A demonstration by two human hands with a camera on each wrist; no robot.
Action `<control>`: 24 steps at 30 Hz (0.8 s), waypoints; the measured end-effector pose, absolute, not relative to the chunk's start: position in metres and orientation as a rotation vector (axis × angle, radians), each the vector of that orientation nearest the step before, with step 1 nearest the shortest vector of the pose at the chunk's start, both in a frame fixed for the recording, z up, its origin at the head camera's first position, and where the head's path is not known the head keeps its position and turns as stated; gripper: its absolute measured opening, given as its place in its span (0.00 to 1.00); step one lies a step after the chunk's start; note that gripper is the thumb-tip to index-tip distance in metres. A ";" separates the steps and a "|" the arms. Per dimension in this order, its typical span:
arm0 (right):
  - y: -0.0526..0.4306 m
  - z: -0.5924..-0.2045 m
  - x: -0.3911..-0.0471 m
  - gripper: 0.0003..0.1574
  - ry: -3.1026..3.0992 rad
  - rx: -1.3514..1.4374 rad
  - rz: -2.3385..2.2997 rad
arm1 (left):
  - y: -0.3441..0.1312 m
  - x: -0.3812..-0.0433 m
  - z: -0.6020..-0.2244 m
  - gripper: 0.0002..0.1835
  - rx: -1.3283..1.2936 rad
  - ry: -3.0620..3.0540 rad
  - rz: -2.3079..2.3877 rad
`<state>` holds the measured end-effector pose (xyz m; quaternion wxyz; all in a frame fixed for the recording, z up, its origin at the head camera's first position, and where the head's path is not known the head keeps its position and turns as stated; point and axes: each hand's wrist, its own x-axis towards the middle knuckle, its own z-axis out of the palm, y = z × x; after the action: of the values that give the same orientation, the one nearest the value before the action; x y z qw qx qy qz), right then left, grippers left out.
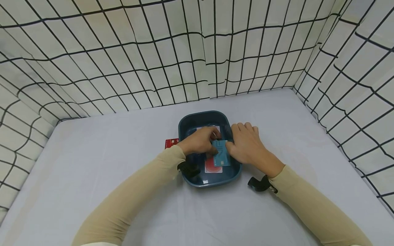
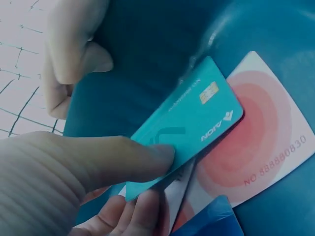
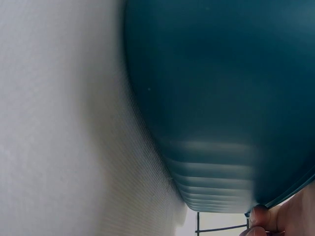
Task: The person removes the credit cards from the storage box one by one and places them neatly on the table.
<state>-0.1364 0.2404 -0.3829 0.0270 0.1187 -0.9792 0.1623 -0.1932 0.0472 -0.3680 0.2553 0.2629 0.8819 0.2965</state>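
Basin [image 1: 202, 186]: dark blue with rounded corners, at the centre of the head view; its smooth outer wall fills the upper right of the right wrist view.
Teal card [image 2: 189, 120]: inside the basin's outline, just right of centre in the head view; at the middle of the left wrist view it slants up to the right, showing a gold chip and the letters AION.
Left hand [image 1: 201, 139]: over the basin, thumb on the teal card's face, fingers bent beneath its lower edge, pinching it.
Right hand [image 1: 248, 145]: clamped on the basin's rim at the right side, well clear of the table; the two hands are apart from each other.
Pink-circled card [image 2: 261, 147]: partly covered by the teal card, right half of the left wrist view, with a printed number.
Blue piece [image 2: 211, 221]: bottom edge of the left wrist view, overlapping the pink-circled card; mostly cut off.
Red card [image 1: 171, 142]: outside the basin, just beside its left wall in the head view.
Sleeves [image 1: 147, 184]: beige, from the lower left and lower right of the head view.
Table [image 1: 123, 164]: covered in white.
Wire grid [image 1: 184, 63]: black, across the top and both sides of the head view.
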 end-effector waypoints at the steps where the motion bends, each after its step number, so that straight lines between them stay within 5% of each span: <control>1: 0.240 -0.383 -0.136 0.13 -3.025 0.366 0.502 | 0.046 -0.193 -0.367 0.28 0.683 2.387 0.834; 12: 0.241 -0.381 -0.136 0.15 -3.032 0.361 0.519 | 0.042 -0.191 -0.366 0.23 0.202 2.023 1.319; 24: 0.240 -0.383 -0.136 0.17 -3.031 0.359 0.534 | 0.041 -0.188 -0.364 0.23 0.023 1.857 1.395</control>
<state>-0.1360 0.2397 -0.3827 0.0218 0.1157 -0.9780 0.1723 -0.1880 0.0414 -0.3639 0.3979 0.0090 0.7334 0.5511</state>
